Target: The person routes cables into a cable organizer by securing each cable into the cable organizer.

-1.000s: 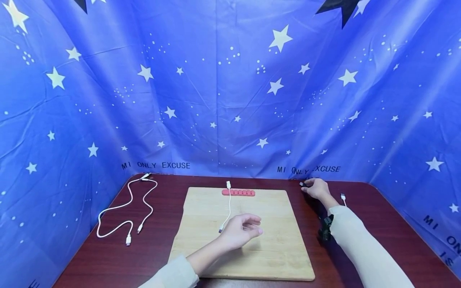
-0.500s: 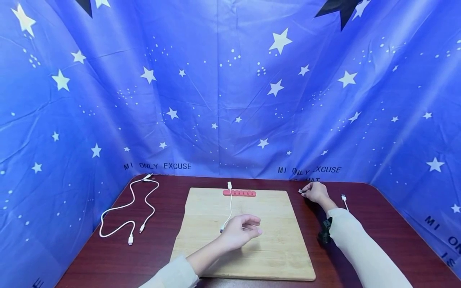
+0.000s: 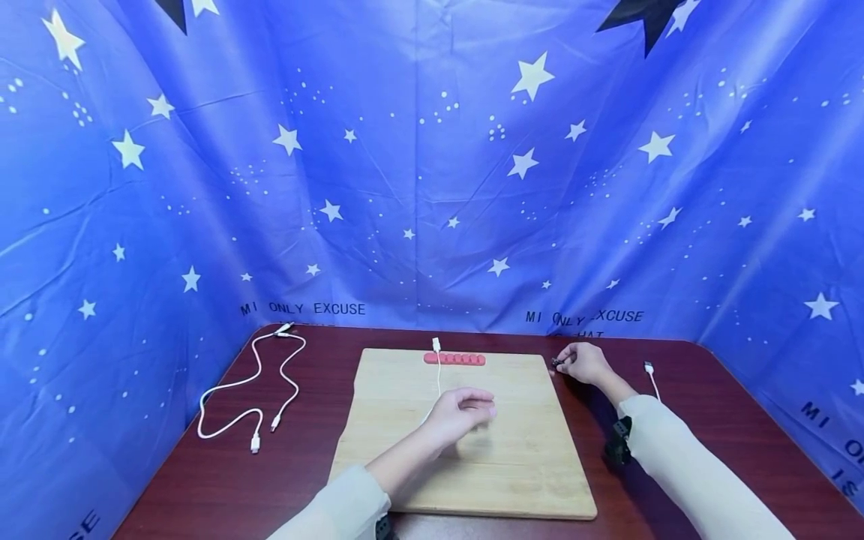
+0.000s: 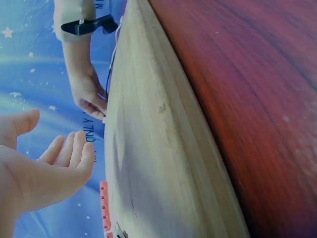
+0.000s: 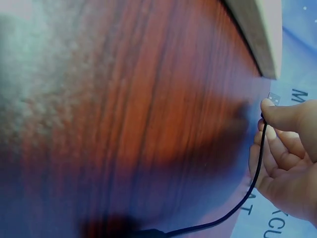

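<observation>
In the head view, my right hand [image 3: 586,364] pinches the plug end of a black USB cable [image 5: 256,176] beside the far right corner of the wooden board [image 3: 520,457]. The right wrist view shows the metal plug tip [image 5: 274,98] past thumb and forefinger, with the cord hanging down in a curve. My left hand [image 3: 454,415] hovers over the board, fingers loosely bent and holding nothing. A red cable clip strip [image 3: 466,359] lies along the board's far edge. A short white cable [image 3: 439,373] crosses its left end; my left hand hides its lower part.
White cables [image 3: 295,382] lie looped on the dark red table [image 3: 202,480] at left. Another white plug [image 3: 649,367] lies on the right, its cord running behind my right sleeve. A blue star-printed curtain [image 3: 472,187] surrounds the table's back and sides.
My right hand has moved left toward the board's far corner, carrying the black cable's plug. My left hand has shifted slightly forward over the board. The head view has turned a little.
</observation>
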`<act>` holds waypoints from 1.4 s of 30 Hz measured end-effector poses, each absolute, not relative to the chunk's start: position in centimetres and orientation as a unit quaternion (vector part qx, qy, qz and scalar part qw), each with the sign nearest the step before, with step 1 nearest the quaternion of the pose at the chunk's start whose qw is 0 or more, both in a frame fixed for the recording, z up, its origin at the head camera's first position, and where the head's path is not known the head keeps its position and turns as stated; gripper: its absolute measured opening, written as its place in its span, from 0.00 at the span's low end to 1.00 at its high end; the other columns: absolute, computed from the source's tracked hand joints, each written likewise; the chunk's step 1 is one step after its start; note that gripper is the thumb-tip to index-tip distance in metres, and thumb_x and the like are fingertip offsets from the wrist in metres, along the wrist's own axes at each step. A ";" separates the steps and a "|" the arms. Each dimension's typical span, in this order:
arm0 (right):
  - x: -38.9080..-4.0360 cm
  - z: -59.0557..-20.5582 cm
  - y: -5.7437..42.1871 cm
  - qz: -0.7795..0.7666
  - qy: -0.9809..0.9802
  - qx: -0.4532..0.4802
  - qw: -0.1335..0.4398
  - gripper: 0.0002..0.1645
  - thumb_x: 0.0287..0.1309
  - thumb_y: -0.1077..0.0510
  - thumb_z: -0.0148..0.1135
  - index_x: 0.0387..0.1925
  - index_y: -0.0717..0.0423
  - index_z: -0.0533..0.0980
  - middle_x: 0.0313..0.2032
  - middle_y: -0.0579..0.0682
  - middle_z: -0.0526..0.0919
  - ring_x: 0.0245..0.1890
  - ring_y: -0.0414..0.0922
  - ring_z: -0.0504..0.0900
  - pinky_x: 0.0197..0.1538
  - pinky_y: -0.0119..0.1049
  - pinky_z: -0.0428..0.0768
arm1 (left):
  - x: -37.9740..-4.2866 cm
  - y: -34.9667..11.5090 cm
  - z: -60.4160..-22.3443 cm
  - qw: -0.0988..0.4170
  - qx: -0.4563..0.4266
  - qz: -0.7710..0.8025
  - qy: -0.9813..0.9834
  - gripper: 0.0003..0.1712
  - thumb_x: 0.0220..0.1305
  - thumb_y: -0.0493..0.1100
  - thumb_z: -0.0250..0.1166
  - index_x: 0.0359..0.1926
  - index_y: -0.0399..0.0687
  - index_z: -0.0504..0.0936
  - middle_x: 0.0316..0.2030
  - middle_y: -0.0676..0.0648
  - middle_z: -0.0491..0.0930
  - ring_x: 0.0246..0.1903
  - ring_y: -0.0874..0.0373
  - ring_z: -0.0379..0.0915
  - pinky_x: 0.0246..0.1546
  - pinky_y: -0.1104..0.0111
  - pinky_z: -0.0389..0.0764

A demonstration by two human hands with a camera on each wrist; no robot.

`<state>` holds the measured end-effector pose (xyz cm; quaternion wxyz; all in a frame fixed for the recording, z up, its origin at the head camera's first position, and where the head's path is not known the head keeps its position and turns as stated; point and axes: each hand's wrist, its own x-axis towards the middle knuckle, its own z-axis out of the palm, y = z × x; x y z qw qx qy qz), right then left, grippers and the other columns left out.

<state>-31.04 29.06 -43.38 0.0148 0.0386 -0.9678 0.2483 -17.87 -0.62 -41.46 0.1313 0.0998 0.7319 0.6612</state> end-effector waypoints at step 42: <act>-26.6 -38.7 21.2 0.416 -0.905 0.056 -0.073 0.11 0.51 0.58 0.69 0.34 0.62 0.80 0.19 0.39 0.80 0.21 0.35 0.77 0.31 0.34 0.83 | -19.7 4.6 -42.2 0.152 0.054 0.708 0.688 0.21 0.62 0.34 0.61 0.54 0.27 0.75 0.46 0.34 0.83 0.47 0.41 0.81 0.48 0.60 0.85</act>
